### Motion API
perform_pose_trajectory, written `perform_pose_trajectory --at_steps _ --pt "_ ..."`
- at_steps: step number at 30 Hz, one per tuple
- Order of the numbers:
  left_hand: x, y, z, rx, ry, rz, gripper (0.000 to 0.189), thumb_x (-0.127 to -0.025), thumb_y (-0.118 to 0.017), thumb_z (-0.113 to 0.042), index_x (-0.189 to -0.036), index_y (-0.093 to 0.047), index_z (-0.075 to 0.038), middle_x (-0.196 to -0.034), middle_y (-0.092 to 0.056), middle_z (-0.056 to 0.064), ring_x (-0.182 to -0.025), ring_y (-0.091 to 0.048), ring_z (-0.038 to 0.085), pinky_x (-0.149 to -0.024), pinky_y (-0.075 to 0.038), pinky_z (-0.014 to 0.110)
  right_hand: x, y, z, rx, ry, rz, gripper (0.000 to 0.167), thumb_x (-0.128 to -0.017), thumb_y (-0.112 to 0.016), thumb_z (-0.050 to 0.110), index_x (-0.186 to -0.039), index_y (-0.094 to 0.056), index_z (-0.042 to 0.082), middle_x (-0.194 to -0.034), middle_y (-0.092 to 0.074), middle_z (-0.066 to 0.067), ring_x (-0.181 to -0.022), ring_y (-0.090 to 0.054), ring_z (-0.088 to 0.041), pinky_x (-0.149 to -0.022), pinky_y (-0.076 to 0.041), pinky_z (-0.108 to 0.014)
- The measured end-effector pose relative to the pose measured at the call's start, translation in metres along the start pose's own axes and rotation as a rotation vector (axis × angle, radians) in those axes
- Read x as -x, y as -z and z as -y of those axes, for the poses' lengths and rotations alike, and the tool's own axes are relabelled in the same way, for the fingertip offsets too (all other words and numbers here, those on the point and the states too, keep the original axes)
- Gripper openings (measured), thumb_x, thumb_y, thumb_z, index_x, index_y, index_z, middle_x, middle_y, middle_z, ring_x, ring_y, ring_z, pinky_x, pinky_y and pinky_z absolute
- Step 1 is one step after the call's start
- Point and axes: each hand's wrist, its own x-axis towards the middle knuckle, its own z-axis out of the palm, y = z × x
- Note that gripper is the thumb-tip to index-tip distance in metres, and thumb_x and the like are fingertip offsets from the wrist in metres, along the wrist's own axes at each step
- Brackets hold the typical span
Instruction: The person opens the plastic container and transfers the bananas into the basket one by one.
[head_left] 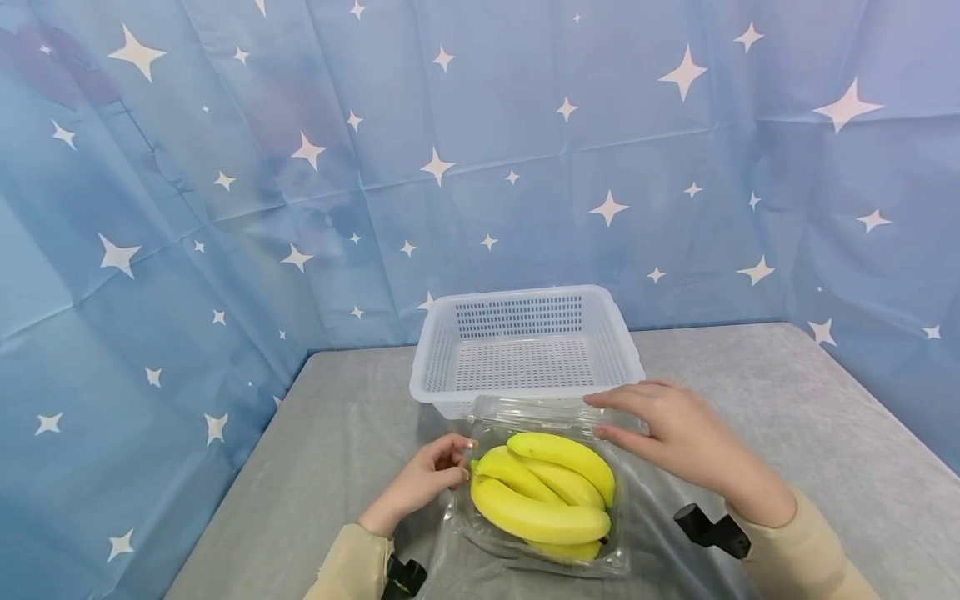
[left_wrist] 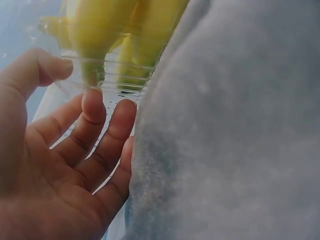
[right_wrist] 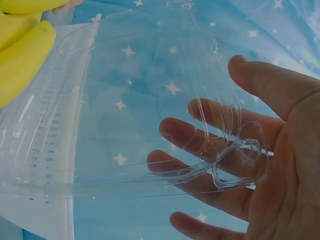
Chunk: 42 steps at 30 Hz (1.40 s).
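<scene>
Several yellow bananas [head_left: 540, 512] lie in a clear plastic clamshell box [head_left: 618, 560] at the front of the table. Its transparent lid [head_left: 517, 408] stands raised at the far side. At the box's left wall is my left hand [head_left: 423, 479], fingers loosely bent and thumb apart from them; the left wrist view puts the fingertips [left_wrist: 92, 102] close against the clear plastic. My right hand [head_left: 678, 429] is at the lid's right end. Through the clear lid, the right wrist view shows its spread fingers [right_wrist: 182, 132] behind the plastic, with the thumb off it.
A white perforated plastic basket [head_left: 423, 367] stands just behind the box, with nothing visible inside. Grey cloth [head_left: 330, 433] covers the table. A blue star-patterned curtain [head_left: 510, 208] hangs around the back and sides.
</scene>
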Motion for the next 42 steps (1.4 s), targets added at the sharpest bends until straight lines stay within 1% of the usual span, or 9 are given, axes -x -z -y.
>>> perform_pose_trajectory --at_steps 6,10,14,19,24,29,32,38,42 --pt "-0.007 0.0 0.032 -0.036 -0.003 -0.005 0.037 -0.089 -0.058 0.002 -0.126 -0.057 0.003 -0.082 -0.053 0.004 -0.065 -0.047 0.009 -0.06 -0.043 0.023 0.0 0.001 -0.004 -0.021 -0.02 0.001 0.03 -0.091 -0.069 0.027 -0.119 -0.07 0.016 -0.11 -0.069 0.008 -0.097 -0.064 -0.019 -0.089 -0.044 -0.051" --pt "-0.007 0.001 0.035 -0.052 -0.026 -0.008 0.037 -0.089 -0.059 0.001 -0.126 -0.058 0.0 -0.082 -0.054 0.004 -0.065 -0.047 0.008 -0.061 -0.043 0.023 0.001 0.002 -0.007 -0.017 -0.023 -0.015 0.03 -0.09 -0.07 0.026 -0.118 -0.071 0.017 -0.107 -0.07 0.008 -0.096 -0.064 -0.022 -0.086 -0.046 -0.05" --pt "-0.007 0.002 0.034 -0.079 -0.063 -0.002 0.036 -0.089 -0.059 0.0 -0.125 -0.059 0.0 -0.082 -0.054 0.003 -0.065 -0.046 0.007 -0.06 -0.042 0.023 0.001 0.003 -0.007 -0.012 -0.028 -0.017 0.029 -0.09 -0.07 0.025 -0.118 -0.071 0.018 -0.107 -0.07 0.009 -0.095 -0.064 -0.022 -0.085 -0.047 -0.049" --pt "-0.007 0.003 0.031 -0.097 -0.072 0.01 0.036 -0.089 -0.059 -0.002 -0.125 -0.06 -0.002 -0.082 -0.055 0.002 -0.066 -0.046 0.008 -0.061 -0.041 0.023 0.001 0.004 -0.008 -0.027 -0.052 0.003 0.029 -0.092 -0.068 0.026 -0.12 -0.07 0.018 -0.109 -0.07 0.008 -0.096 -0.064 -0.022 -0.085 -0.047 -0.05" --pt "-0.007 0.003 0.032 -0.121 -0.084 0.01 0.037 -0.088 -0.059 -0.003 -0.124 -0.06 -0.003 -0.081 -0.055 -0.002 -0.066 -0.047 0.006 -0.061 -0.041 0.023 0.0 0.005 -0.01 -0.052 -0.066 0.002 0.028 -0.093 -0.066 0.025 -0.12 -0.069 0.018 -0.109 -0.07 0.008 -0.091 -0.066 -0.013 -0.083 -0.05 -0.047" --pt "-0.007 0.004 0.033 -0.13 -0.132 0.014 0.036 -0.087 -0.057 -0.003 -0.124 -0.06 -0.001 -0.081 -0.055 -0.003 -0.066 -0.048 0.005 -0.059 -0.043 0.023 -0.001 0.005 -0.013 -0.087 -0.088 0.006 0.027 -0.095 -0.064 0.024 -0.121 -0.069 0.017 -0.107 -0.07 0.008 -0.085 -0.065 -0.003 -0.076 -0.052 -0.04" --pt "-0.007 0.004 0.032 -0.133 -0.12 0.015 0.036 -0.087 -0.057 -0.003 -0.124 -0.06 -0.001 -0.082 -0.056 -0.002 -0.067 -0.049 0.007 -0.059 -0.044 0.024 -0.001 0.005 -0.013 -0.105 -0.107 0.014 0.027 -0.096 -0.063 0.024 -0.121 -0.069 0.017 -0.106 -0.07 0.009 -0.085 -0.065 -0.002 -0.072 -0.052 -0.037" --pt "-0.006 0.005 0.027 -0.137 -0.044 0.021 0.037 -0.088 -0.058 -0.003 -0.125 -0.061 -0.004 -0.085 -0.058 0.0 -0.069 -0.052 0.01 -0.062 -0.045 0.025 -0.001 0.007 -0.013 -0.121 -0.14 0.024 0.027 -0.096 -0.062 0.024 -0.122 -0.068 0.017 -0.103 -0.07 0.01 -0.085 -0.065 -0.003 -0.069 -0.051 -0.034" --pt "-0.006 0.004 0.025 -0.139 -0.039 0.026 0.038 -0.088 -0.057 -0.002 -0.125 -0.061 -0.004 -0.085 -0.058 0.0 -0.07 -0.052 0.01 -0.063 -0.045 0.025 0.0 0.008 -0.013 -0.11 -0.154 0.014 0.027 -0.097 -0.061 0.025 -0.121 -0.069 0.016 -0.101 -0.071 0.01 -0.082 -0.065 -0.004 -0.068 -0.051 -0.033"
